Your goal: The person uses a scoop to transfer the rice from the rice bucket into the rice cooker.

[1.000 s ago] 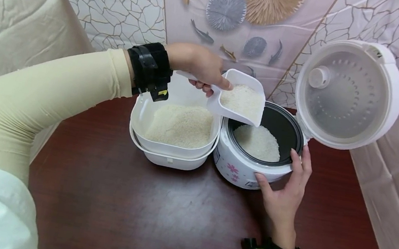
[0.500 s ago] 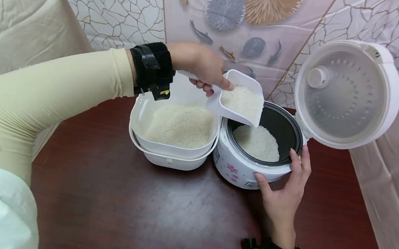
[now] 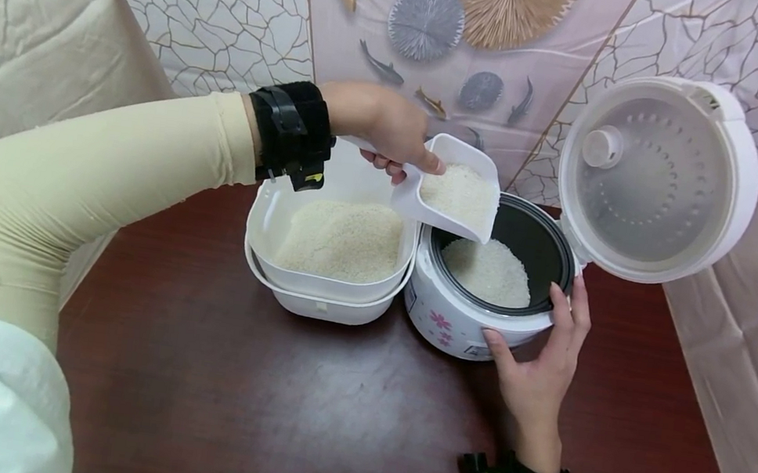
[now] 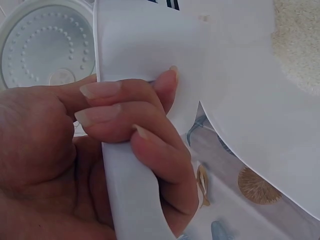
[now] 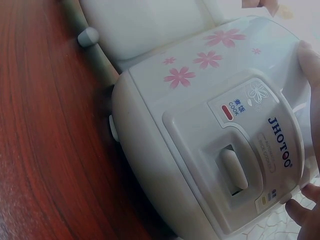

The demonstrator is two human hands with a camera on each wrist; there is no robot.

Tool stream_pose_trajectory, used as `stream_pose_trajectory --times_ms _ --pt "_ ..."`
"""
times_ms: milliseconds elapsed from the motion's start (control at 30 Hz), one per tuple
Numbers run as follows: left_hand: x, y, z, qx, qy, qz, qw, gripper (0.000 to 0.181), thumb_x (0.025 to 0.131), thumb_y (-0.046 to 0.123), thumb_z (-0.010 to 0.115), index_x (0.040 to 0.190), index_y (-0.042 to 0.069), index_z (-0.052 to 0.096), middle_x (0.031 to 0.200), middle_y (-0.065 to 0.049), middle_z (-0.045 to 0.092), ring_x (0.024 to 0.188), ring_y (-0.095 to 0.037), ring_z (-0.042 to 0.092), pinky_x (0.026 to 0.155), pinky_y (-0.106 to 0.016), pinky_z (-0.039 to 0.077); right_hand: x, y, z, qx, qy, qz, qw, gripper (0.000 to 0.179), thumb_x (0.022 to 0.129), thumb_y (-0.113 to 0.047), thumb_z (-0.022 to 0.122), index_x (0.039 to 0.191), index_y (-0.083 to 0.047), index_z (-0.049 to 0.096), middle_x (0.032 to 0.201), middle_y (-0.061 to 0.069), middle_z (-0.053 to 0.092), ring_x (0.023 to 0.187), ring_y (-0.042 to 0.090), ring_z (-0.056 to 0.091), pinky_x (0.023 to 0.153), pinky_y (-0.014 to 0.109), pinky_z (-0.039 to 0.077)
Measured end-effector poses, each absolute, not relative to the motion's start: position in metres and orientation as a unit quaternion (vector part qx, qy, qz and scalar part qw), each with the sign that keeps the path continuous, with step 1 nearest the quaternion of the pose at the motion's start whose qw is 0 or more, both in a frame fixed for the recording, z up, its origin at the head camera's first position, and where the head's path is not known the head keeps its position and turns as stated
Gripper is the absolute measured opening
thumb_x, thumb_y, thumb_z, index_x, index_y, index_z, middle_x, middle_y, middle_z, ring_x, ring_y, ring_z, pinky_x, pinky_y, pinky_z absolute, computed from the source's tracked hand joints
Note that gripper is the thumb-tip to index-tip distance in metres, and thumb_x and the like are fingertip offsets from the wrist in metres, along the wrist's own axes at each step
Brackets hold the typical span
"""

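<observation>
Head view shows the white scoop [image 3: 457, 192], loaded with rice, hanging just above the far left rim of the rice cooker [image 3: 454, 317], tilted toward the dark inner pot [image 3: 542, 241], where a mound of rice already lies. Your left hand [image 3: 381, 126] grips the scoop by its handle; the left wrist view confirms it, with your fingers [image 4: 117, 112] curled tight round the flat white handle and the thumb pressed along its edge. Your right hand [image 3: 541, 359] rests against the near right side of the cooker, fingers nearly straight along the white wall and the thumb spread toward the front panel, holding nothing within it; the right wrist view shows your fingertips [image 5: 300, 210] touching the body beside the latch, with the pink flower print and the red cook lamp close by. Standing open, the cooker's lid [image 3: 656, 176] is tipped back to the right. Just left of the cooker, touching or nearly so, sits a white tub [image 3: 325, 293] holding more rice. Both rest on the dark red table [image 3: 258, 411], before a patterned wall [image 3: 237, 6].
</observation>
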State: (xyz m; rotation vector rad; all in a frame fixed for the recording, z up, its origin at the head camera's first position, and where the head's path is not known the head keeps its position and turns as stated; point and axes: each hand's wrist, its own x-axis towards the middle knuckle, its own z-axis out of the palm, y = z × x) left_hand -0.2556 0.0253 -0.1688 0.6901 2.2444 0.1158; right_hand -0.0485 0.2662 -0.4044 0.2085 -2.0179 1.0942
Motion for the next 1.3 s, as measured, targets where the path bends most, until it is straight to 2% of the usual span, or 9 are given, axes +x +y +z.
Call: stream_pose_trajectory --times_ms 567,933,1300 --pt "-0.255 0.029 -0.169 0.265 0.885 0.028 0.382 0.053 0.110 0.057 0.045 0.098 0.009 0.063 0.074 0.008 0.057 0.065 -0.006 0.050 0.066 -0.023 0.043 -0.051 0.274 -0.417 0.074 -0.809 0.427 0.396 0.099 0.087 -0.069 0.075 0.151 0.002 0.049 0.167 0.024 0.031 0.156 0.037 0.028 0.123 0.056 0.024" --pt "-0.256 0.031 -0.165 0.272 0.882 0.018 0.383 0.053 0.111 0.056 0.043 0.099 0.008 0.064 0.073 0.009 0.057 0.064 -0.006 0.050 0.064 -0.022 0.043 -0.049 0.267 -0.405 0.084 -0.803 0.429 0.405 0.096 0.090 -0.066 0.075 0.149 0.005 0.049 0.165 0.029 0.032 0.155 0.041 0.029 0.123 0.055 0.024" --pt "-0.256 0.033 -0.164 0.280 0.881 0.002 0.381 0.053 0.111 0.056 0.043 0.099 0.008 0.064 0.073 0.009 0.056 0.064 -0.006 0.050 0.066 -0.023 0.043 -0.050 0.269 -0.409 0.081 -0.806 0.424 0.404 0.097 0.089 -0.068 0.075 0.150 0.003 0.049 0.166 0.026 0.032 0.155 0.038 0.029 0.123 0.054 0.024"
